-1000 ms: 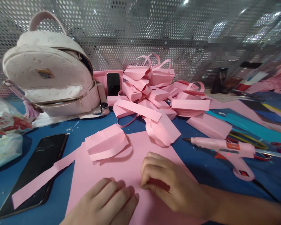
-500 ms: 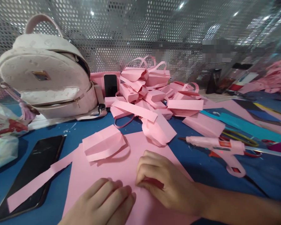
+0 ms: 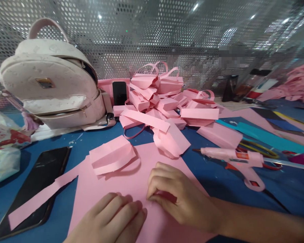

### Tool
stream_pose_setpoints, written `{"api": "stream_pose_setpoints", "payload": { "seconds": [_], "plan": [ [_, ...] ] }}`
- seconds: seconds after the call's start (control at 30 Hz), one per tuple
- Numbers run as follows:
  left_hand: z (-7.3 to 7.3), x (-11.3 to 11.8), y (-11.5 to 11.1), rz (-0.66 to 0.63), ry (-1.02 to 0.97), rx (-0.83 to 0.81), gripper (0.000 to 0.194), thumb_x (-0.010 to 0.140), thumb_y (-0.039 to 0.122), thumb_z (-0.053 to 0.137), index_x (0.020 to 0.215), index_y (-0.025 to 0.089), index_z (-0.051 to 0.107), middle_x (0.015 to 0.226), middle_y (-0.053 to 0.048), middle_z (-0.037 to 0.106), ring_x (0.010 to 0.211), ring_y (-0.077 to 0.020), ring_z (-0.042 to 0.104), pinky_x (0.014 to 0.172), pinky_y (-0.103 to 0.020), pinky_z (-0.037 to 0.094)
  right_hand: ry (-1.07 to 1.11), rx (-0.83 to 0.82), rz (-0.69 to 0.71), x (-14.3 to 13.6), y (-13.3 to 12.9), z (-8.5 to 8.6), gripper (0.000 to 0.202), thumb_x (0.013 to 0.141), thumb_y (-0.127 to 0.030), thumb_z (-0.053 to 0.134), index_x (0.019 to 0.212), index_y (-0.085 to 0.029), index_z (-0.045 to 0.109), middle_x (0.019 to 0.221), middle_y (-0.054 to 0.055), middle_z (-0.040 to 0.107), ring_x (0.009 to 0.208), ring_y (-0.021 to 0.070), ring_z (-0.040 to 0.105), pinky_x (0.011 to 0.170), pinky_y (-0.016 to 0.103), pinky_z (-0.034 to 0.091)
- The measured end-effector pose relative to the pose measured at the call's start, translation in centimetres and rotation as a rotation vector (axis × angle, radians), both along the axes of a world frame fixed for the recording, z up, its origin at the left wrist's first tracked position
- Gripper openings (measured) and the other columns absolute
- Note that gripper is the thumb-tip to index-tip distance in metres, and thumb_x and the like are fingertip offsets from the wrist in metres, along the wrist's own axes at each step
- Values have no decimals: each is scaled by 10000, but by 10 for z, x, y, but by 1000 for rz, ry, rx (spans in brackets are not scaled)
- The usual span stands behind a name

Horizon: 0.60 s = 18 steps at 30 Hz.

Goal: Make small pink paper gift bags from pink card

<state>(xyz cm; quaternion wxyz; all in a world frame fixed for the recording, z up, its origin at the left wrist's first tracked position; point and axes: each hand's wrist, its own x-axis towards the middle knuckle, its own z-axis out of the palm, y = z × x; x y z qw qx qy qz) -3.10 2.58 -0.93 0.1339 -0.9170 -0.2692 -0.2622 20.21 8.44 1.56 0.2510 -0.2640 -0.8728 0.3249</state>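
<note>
At lower centre, the left hand (image 3: 114, 216), grip indeterminable, and the right hand (image 3: 176, 194), pinched closed, held position on the sheet (image 3: 91, 192), leaving the work visibly unchanged.

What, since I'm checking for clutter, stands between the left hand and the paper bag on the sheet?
Nothing visible: only a bare stretch of the sheet separates the left hand from the bag. The strip lies off to the left, outside that gap.
</note>
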Motion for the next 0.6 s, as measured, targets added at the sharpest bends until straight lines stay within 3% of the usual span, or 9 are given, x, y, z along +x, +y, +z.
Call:
{"api": "stream_pose_setpoints", "payload": {
  "seconds": [0.17, 0.27, 0.4, 0.53, 0.6],
  "plan": [
    [-1, 1, -1, 5, 31, -24, 368, 1035, 75, 382, 1145, 178, 718, 1038, -13, 732, 890, -182, 650, 791, -306, 544, 9, -7, -3, 1, -1, -2, 216, 1010, -252, 541, 805, -189, 574, 795, 13, 622, 793, 166, 510, 750, 317, 387],
    [-1, 3, 0, 14, -111, 59, 413, 1046, 67, 338, 1044, 178, 735, 955, -6, 725, 837, -165, 623, 756, -288, 523, -1, 0, -4, 1, 0, -3, 232, 1018, -272, 526, 806, -189, 573, 795, 17, 623, 795, 170, 509, 753, 322, 390],
    [-3, 5, 0, 3, 11, -9, 372, 1043, 85, 369, 1111, 170, 725, 1006, -14, 720, 880, -171, 629, 781, -292, 535, -30, 12, -25, 0, 0, -2, 260, 1028, -309, 504, 813, -186, 583, 790, 25, 623, 782, 177, 502, 746, 334, 387],
    [-8, 5, 0, 15, -134, 60, 426, 1070, 118, 307, 1067, 170, 729, 946, -41, 693, 826, -167, 610, 750, -286, 524, -14, 4, -20, 0, 0, -2, 267, 1028, -327, 510, 817, -185, 590, 798, 25, 629, 792, 176, 508, 749, 331, 389],
    [-9, 4, 1, 12, -37, 7, 379, 1055, 99, 352, 1105, 167, 721, 981, -35, 695, 866, -172, 621, 786, -290, 526, -4, -4, 4, 0, 0, -2, 272, 1032, -331, 510, 819, -186, 597, 800, 21, 635, 800, 172, 513, 761, 327, 394]
  ]
}}
